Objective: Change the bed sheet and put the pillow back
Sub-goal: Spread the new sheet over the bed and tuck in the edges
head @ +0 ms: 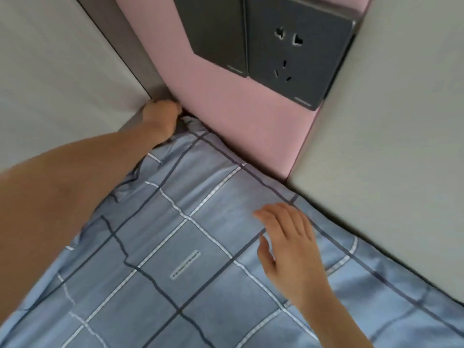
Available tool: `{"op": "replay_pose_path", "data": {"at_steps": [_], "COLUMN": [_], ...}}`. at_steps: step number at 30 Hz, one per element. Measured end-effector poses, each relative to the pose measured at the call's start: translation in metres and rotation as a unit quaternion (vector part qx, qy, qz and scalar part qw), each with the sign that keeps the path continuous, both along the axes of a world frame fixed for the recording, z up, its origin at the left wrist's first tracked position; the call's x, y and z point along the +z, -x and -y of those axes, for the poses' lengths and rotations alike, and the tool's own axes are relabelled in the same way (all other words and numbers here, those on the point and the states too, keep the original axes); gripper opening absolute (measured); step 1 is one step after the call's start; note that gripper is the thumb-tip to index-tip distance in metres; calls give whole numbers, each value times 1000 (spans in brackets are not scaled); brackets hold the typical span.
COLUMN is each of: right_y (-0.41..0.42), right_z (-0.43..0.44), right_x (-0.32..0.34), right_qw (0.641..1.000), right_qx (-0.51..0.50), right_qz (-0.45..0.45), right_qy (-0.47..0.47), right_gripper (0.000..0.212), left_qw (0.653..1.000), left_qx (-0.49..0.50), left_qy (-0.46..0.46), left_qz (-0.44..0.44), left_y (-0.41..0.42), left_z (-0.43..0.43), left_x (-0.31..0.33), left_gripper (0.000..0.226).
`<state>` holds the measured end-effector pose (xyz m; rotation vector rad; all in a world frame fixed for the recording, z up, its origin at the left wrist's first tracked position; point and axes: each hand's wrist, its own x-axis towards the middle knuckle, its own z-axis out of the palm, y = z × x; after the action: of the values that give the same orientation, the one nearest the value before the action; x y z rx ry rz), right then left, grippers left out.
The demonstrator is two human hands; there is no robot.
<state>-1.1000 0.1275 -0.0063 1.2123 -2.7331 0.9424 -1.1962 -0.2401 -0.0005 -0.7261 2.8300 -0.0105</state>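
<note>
The blue checked bed sheet (200,259) covers the whole near part of the bed and reaches up into the far corner. There it meets a pink padded panel (226,104), which stands between two pale wall panels, one on the left (62,71) and one on the right (401,146). Along the pink panel the edge lies quite straight, but near the corner the cloth is bunched into folds, so I judge that this corner is not yet tucked in.

A dark socket plate (298,54) and a switch plate (216,33) beside it sit on the pink panel, well above the sheet.

The left hand (162,114) is pressed into the corner on the bunched cloth, probably to push it down into the gap. Its fingers are hidden, so I cannot tell whether they grip the cloth. The right hand (288,242) lies open with fingers spread on the sheet, it seems to keep the cloth flat and in place.

A small label (185,264) is sewn on the sheet between the arms. No pillow is in view.
</note>
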Motion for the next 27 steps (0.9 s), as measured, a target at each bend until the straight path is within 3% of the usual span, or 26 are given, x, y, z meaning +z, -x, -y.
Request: {"op": "replay_pose_path", "data": {"at_steps": [2, 4, 5, 7, 9, 11, 15, 20, 24, 26, 27], "right_y": [-13, -17, -16, -4, 15, 28, 36, 50, 31, -4, -19], "right_z": [-13, -19, -19, -18, -15, -13, -7, 3, 19, 16, 11], "right_x": [-22, -39, -45, -56, -66, -73, -84, -56, -30, -35, -41], "right_qw": [997, 987, 981, 965, 948, 941, 934, 912, 931, 952, 942], "right_qx": [2, -14, -25, -52, -72, -75, -72, -32, -57, 29, 109], "right_qz": [-6, 4, 8, 17, 38, 56, 98, 137, 36, -14, -31], "right_qy": [-74, -157, -194, -256, -308, -326, -336, -386, -359, -305, -316], "right_gripper": [51, 63, 71, 89, 105, 114, 119, 124, 105, 102, 106], "left_qw": [996, 980, 974, 984, 991, 987, 986, 974, 964, 968, 971], "left_qx": [17, -67, -123, -148, -52, 40, 95, 120, 191, 149, 126], "left_qy": [37, 52, 34, -50, -124, -149, -129, -171, -179, -163, -153], "left_qz": [-77, -178, -188, -90, 19, 33, 35, 89, -52, -120, -132], "left_y": [-5, -31, -56, -96, -101, -76, -45, -42, -59, -98, -124], "left_z": [-17, -47, -71, -100, -101, -87, -76, -71, -111, -146, -162], "left_x": [1, -3, -9, -28, -57, -75, -81, -67, -52, -52, -55], "left_gripper": [33, 37, 44, 65, 82, 87, 87, 81, 62, 59, 62]}}
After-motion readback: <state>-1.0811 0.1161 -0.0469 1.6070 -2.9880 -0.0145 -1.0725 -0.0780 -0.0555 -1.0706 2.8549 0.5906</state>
